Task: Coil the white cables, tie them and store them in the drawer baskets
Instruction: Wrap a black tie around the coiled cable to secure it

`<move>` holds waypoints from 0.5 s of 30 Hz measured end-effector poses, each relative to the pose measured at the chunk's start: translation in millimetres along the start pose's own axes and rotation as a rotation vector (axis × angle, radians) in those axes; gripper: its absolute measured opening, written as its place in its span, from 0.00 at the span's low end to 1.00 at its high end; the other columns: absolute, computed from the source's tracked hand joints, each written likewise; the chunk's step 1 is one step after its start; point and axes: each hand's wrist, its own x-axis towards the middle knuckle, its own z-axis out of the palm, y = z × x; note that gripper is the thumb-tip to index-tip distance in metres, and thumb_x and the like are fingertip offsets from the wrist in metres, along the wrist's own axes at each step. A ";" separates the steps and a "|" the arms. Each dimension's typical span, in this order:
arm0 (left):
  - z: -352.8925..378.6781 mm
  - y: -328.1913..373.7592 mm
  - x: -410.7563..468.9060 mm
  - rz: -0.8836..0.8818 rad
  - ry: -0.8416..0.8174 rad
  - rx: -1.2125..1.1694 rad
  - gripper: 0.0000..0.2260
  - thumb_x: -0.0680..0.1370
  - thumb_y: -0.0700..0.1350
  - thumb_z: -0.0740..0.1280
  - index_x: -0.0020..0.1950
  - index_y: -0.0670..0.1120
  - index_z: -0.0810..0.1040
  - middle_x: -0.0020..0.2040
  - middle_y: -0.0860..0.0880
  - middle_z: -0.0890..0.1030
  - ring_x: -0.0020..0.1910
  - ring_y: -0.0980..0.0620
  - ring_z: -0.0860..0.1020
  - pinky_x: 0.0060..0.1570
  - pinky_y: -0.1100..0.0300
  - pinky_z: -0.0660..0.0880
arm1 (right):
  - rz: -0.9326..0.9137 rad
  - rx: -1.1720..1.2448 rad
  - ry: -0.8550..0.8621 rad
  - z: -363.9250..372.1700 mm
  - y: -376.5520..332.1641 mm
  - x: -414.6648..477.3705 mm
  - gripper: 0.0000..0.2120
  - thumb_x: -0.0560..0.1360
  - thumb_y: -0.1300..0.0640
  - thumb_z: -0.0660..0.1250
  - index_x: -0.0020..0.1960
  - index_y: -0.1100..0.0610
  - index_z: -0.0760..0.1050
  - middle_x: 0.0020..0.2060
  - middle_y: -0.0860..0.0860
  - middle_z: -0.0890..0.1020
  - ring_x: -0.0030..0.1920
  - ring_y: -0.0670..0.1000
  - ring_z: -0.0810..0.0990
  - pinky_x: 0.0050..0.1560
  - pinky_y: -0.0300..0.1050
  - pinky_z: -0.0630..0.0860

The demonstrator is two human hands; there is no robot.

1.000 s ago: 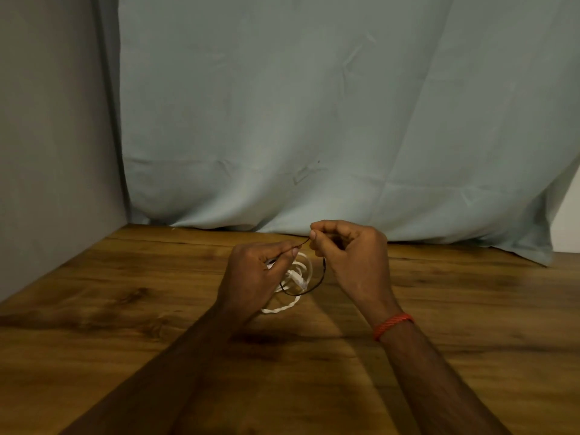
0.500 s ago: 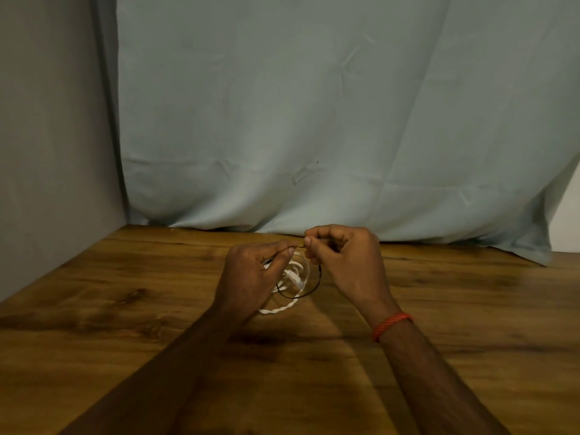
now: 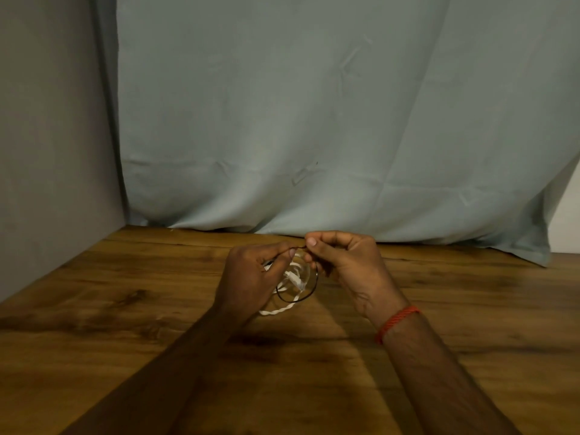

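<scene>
Both hands meet over the far middle of the brown wood-grain table point(image 3: 125, 309). The left hand point(image 3: 251, 277) is curled, its thumb and forefinger pinching one end of a thin black tie wire point(image 3: 295, 301). The right hand point(image 3: 348, 265), also curled, pinches the other end between thumb and forefinger, so the two fingertip pairs almost touch.

From those pinches the wire drops in a loop around a coiled white twisted cable point(image 3: 281, 309). The coil sits between the hands and just below them: at about 4 o'clock from the left hand and 8 o'clock from the right. A bit of white shows between the left fingers (whether they grip the coil as well I cannot tell), and its lowest twisted arc is down near the tabletop at 6 o'clock of the fingertips.

A red braided thread bracelet point(image 3: 397, 321) circles the right wrist. At 12 o'clock hangs a pale grey-green cloth curtain point(image 3: 314, 120); at 9 o'clock stands a plain grey wall point(image 3: 47, 152).
</scene>
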 end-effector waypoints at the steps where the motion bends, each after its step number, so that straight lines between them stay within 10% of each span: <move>1: -0.1 0.2 -0.2 0.004 0.002 0.008 0.07 0.79 0.42 0.72 0.54 0.48 0.87 0.44 0.55 0.87 0.41 0.58 0.85 0.42 0.51 0.81 | -0.008 -0.038 0.004 -0.4 -0.2 -0.3 0.06 0.73 0.65 0.74 0.50 0.66 0.83 0.33 0.55 0.85 0.31 0.46 0.82 0.33 0.36 0.78; 15: -0.1 -1.1 -0.1 0.009 -0.005 -0.002 0.08 0.77 0.42 0.74 0.55 0.49 0.87 0.47 0.56 0.87 0.44 0.61 0.85 0.45 0.52 0.82 | -0.325 -0.599 0.115 -2.6 1.6 4.1 0.03 0.76 0.59 0.73 0.46 0.54 0.85 0.31 0.50 0.85 0.35 0.50 0.86 0.45 0.55 0.84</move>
